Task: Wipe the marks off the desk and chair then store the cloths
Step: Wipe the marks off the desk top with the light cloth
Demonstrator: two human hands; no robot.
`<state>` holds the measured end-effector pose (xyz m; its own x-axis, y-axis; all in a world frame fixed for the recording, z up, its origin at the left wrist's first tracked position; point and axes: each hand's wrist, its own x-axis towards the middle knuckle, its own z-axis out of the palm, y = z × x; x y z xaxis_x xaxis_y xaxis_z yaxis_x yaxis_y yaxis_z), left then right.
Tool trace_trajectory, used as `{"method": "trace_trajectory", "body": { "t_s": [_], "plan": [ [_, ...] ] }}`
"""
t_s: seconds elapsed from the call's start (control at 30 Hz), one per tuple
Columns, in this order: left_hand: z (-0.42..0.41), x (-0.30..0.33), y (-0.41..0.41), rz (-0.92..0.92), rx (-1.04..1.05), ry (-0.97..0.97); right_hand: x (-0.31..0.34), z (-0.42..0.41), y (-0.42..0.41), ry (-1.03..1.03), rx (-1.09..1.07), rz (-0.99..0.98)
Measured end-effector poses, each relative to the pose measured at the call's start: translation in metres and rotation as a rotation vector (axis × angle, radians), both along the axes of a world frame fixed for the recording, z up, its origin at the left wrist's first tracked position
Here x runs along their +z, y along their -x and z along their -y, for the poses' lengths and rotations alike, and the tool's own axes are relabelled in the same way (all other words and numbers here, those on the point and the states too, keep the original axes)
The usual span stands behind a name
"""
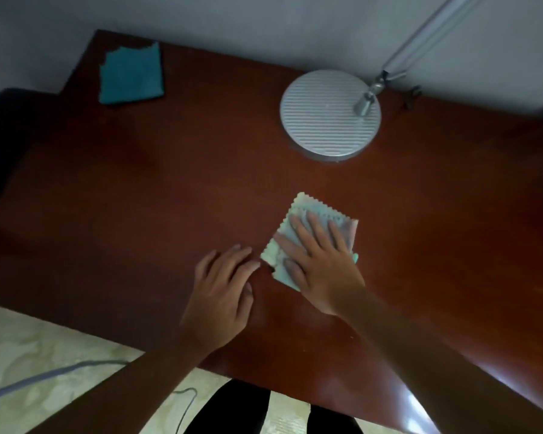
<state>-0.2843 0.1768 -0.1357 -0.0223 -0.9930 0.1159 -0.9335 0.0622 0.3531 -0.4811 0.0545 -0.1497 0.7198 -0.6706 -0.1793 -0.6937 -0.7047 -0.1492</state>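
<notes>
Your right hand [318, 264] presses the pale cloth [308, 223], fingers spread.
Left hand [223, 286] flat on the desk [138, 198], fingers loosely together; lamp base [320, 120] at twelve o'clock, teal cloth [131, 75] at ten.

Two cloths, a pale cloth [298, 227] and a teal cloth [131, 75], one lamp [329, 115], one desk [170, 198].

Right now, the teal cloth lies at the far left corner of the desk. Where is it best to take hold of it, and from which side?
Probably pinch the teal cloth at its near right corner, coming from the front. It lies folded flat on the desk, so only an edge gives a grip, and that corner is closest to the left hand.
</notes>
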Motion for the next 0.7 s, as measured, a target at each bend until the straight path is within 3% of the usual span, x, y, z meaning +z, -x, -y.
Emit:
{"method": "trace_trajectory", "body": {
  "t_s": [0.17,0.27,0.37,0.47,0.6,0.7],
  "plan": [
    [0.005,-0.001,-0.082,0.096,0.191,-0.057,0.000,0.010,-0.060,0.030,-0.257,0.009],
    [-0.002,-0.004,-0.135,0.144,0.331,-0.095,0.003,-0.070,-0.119,-0.009,-0.012,0.045],
    [-0.012,-0.010,-0.165,0.176,0.343,-0.135,0.006,-0.103,-0.141,-0.096,0.131,0.046],
    [-0.017,-0.014,-0.174,0.168,0.334,-0.167,0.002,-0.064,-0.160,-0.066,0.196,0.013],
    [-0.019,-0.018,-0.179,0.130,0.343,-0.187,-0.005,0.031,-0.213,0.003,-0.085,0.022],
    [-0.018,-0.020,-0.181,0.123,0.340,-0.193,-0.005,0.045,-0.240,0.023,-0.152,0.012]
  ]
}}
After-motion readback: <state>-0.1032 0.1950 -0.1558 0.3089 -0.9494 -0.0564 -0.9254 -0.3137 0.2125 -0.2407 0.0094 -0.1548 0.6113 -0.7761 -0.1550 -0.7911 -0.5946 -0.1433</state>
